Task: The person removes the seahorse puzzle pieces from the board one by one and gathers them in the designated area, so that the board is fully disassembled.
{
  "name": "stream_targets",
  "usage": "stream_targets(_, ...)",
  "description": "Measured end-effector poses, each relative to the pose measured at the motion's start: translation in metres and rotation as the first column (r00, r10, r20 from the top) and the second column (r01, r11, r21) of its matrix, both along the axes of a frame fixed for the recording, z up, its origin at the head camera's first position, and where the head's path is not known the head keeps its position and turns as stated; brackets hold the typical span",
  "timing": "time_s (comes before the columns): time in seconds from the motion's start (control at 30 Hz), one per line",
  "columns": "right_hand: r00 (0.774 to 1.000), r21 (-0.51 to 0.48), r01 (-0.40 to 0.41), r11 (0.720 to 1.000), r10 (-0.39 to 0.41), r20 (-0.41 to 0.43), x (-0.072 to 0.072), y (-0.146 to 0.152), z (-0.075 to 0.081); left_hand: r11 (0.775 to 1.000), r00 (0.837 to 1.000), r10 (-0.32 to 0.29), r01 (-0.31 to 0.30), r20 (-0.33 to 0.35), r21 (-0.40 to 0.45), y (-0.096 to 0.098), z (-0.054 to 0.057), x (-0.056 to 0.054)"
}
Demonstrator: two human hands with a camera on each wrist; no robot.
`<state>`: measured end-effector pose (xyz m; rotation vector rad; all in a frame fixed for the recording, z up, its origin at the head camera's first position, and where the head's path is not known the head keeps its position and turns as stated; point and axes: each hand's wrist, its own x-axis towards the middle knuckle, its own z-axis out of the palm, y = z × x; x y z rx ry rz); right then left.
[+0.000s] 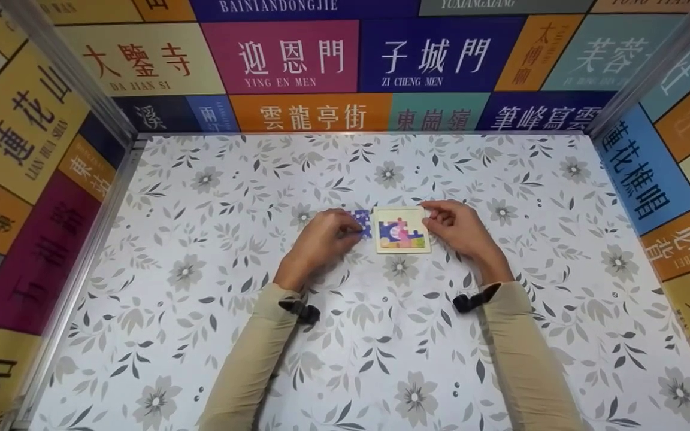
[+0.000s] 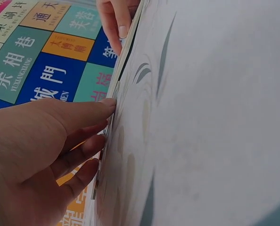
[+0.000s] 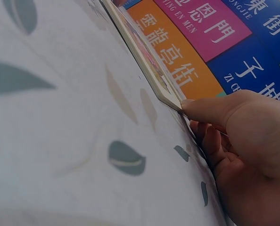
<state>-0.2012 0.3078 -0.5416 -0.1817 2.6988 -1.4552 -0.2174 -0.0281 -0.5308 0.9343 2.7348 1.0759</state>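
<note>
A small square jigsaw puzzle tray with a pale frame lies flat on the table, its lower part filled with colourful pieces and its upper part bare. Just left of it is a group of purple puzzle pieces, partly covered by my left hand. In the left wrist view the thumb and fingertips of that hand rest on the pieces at the table surface. My right hand holds the tray at its upper right side. The right wrist view shows the thumb right at the tray's corner, other fingers curled beneath.
A white cloth with grey flowers and leaves covers the table. Upright panels with coloured blocks of lettering stand at the back and both sides. A black camera strap sits on each wrist.
</note>
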Motion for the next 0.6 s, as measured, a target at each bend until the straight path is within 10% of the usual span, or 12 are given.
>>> stream_targets(0.6, 1.000, 0.004, 0.003, 1.000, -0.003, -0.012, 0.0000, 0.0000, -0.0005, 1.000, 1.000, -0.003, 0.003, -0.002, 0.001, 0.0019, 0.0013, 0.0011)
